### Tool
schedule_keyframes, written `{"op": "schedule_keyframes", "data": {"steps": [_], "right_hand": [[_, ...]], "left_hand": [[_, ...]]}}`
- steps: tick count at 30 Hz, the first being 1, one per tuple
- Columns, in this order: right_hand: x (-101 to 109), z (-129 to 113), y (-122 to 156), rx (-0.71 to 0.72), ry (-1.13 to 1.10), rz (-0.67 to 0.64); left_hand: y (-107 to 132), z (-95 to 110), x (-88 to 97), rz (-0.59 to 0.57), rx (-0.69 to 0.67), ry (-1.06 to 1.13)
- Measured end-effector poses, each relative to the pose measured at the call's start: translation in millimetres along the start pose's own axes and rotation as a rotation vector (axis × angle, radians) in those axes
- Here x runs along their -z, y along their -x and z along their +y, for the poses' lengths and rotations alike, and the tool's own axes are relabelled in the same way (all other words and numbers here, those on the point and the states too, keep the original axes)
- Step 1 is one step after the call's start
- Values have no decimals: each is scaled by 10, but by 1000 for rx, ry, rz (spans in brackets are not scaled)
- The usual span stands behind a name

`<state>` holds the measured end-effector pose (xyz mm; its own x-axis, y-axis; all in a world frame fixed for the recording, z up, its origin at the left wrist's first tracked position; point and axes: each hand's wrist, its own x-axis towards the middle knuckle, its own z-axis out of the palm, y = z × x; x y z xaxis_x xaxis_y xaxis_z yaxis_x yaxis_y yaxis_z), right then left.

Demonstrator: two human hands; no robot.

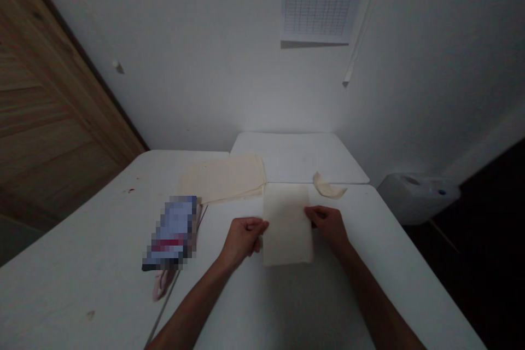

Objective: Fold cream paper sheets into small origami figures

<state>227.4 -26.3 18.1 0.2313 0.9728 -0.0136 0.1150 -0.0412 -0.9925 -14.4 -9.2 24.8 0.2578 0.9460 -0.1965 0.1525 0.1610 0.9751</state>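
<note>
Cream rectangular piece [287,232], held between my two hands over the white table [320,311]. Its long axis runs away from me toward the wall [184,65], nearly straight along my line of sight; one short edge faces me and the other points to the wall. The broad face is turned up to view.

The underside is hidden, as are the tips of the fingers that curl behind the side edges. The far edge is faint against the pale surface beyond; at its far left corner it meets, in this view, the cream stack [223,179], and whether the two touch cannot be told. Both forearms are cut off by the lower border. The blue item [174,232] at left is pixelated, and the print on the wall sheet [320,8] is too small to read.

My left hand [245,235] pinches the left edge near mid-length, thumb on the upper face. My right hand [328,223] pinches the right edge somewhat farther from me, thumb and forefinger closed on it. A curved cream scrap [329,190] lies just beyond the right hand.
</note>
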Motion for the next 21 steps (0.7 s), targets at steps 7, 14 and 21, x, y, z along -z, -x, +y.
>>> {"op": "schedule_keyframes", "data": {"steps": [7, 14, 21], "right_hand": [[15, 25, -23, 18, 6, 67], [24, 100, -54, 34, 4, 88], [-1, 31, -28, -18, 13, 21]], "left_hand": [[11, -9, -11, -97, 40, -51], [-4, -48, 4, -132, 40, -106], [12, 4, -7, -23, 3, -79]]}}
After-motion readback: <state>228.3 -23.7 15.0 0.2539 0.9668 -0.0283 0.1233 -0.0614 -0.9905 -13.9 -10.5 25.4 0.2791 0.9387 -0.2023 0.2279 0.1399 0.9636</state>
